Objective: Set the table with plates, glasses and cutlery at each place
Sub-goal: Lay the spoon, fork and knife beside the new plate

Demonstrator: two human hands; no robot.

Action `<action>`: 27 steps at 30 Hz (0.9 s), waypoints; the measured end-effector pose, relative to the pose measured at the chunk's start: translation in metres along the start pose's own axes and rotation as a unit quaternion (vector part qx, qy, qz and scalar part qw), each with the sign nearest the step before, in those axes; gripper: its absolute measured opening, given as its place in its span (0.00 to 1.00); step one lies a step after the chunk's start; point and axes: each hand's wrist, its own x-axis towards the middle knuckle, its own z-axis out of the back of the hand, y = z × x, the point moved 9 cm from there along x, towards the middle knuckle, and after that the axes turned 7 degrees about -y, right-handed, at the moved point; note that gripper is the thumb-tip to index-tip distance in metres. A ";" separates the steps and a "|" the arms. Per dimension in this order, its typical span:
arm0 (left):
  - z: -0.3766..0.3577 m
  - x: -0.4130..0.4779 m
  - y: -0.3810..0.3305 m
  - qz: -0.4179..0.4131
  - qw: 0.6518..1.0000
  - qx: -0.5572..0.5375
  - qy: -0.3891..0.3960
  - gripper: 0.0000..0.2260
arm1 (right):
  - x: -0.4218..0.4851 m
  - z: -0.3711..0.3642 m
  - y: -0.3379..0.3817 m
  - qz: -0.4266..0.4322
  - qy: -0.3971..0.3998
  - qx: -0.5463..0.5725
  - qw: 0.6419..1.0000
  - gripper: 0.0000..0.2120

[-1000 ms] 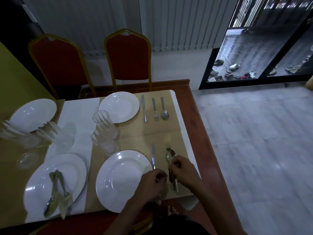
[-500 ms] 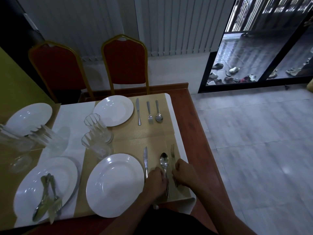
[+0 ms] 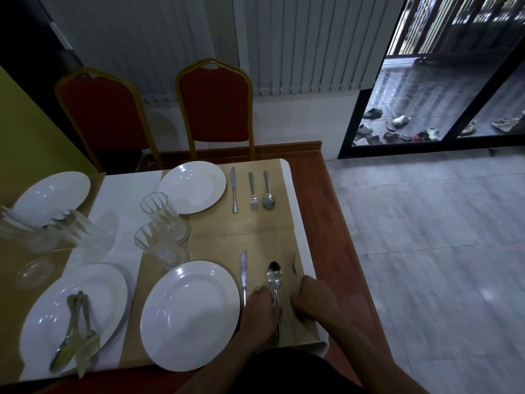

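Note:
A white plate (image 3: 190, 314) lies on the tan placemat (image 3: 255, 240) at the near place. To its right lie a knife (image 3: 243, 273), a spoon (image 3: 274, 275) and a fork (image 3: 295, 270), side by side. My left hand (image 3: 262, 311) covers the knife's handle end, and its fingers are closed on the spoon's handle. My right hand (image 3: 314, 300) pinches the fork's handle, with the fork turned on its edge. Two clear glasses (image 3: 162, 217) stand beyond the plate. The far place has a plate (image 3: 191, 186), knife (image 3: 233, 189), fork (image 3: 252, 191) and spoon (image 3: 268, 191).
At the near left, a plate (image 3: 42, 322) carries a loose bundle of cutlery (image 3: 75, 334). Another plate (image 3: 51, 194) and more glasses (image 3: 79, 231) stand at the far left. Two red chairs (image 3: 214, 109) face the table's far side. The wooden table edge (image 3: 341, 223) runs along the right.
The spoon and fork, held together under my hands a second ago, now lie apart. The spoon is in the middle and the fork is further right.

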 end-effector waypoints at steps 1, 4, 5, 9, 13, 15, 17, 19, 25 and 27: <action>0.000 0.000 0.000 0.000 1.000 -0.001 -0.003 0.09 | 0.000 0.000 0.000 -0.003 -0.005 0.000 1.000 0.10; 0.000 0.001 -0.001 -0.006 1.000 0.000 -0.007 0.09 | -0.001 -0.002 0.001 -0.008 -0.016 -0.003 1.000 0.12; 0.000 0.001 -0.001 -0.007 1.000 0.001 -0.007 0.09 | -0.001 -0.002 0.002 -0.007 -0.017 -0.003 1.000 0.12; -0.002 0.002 0.000 -0.008 1.000 0.004 -0.008 0.08 | 0.000 -0.005 0.005 0.007 -0.010 -0.004 1.000 0.11; -0.003 0.003 0.000 -0.008 1.000 0.011 -0.006 0.11 | 0.001 -0.006 0.004 0.007 -0.005 0.000 1.000 0.13; -0.004 0.003 0.000 0.004 1.000 0.008 0.000 0.11 | 0.002 -0.005 0.003 0.006 -0.004 -0.001 1.000 0.12; -0.005 0.004 0.002 0.012 1.000 0.003 0.006 0.11 | 0.003 -0.003 0.002 0.006 -0.004 -0.002 1.000 0.10; -0.005 0.006 0.002 0.016 1.000 0.003 0.007 0.10 | 0.005 -0.001 0.003 0.006 -0.006 0.000 1.000 0.10; -0.005 0.007 0.001 0.015 1.000 0.005 0.003 0.10 | 0.005 -0.001 0.005 -0.003 0.009 0.036 0.999 0.12; -0.006 0.007 0.003 0.022 1.000 0.006 0.004 0.10 | 0.004 -0.002 0.005 0.001 0.007 0.053 0.999 0.09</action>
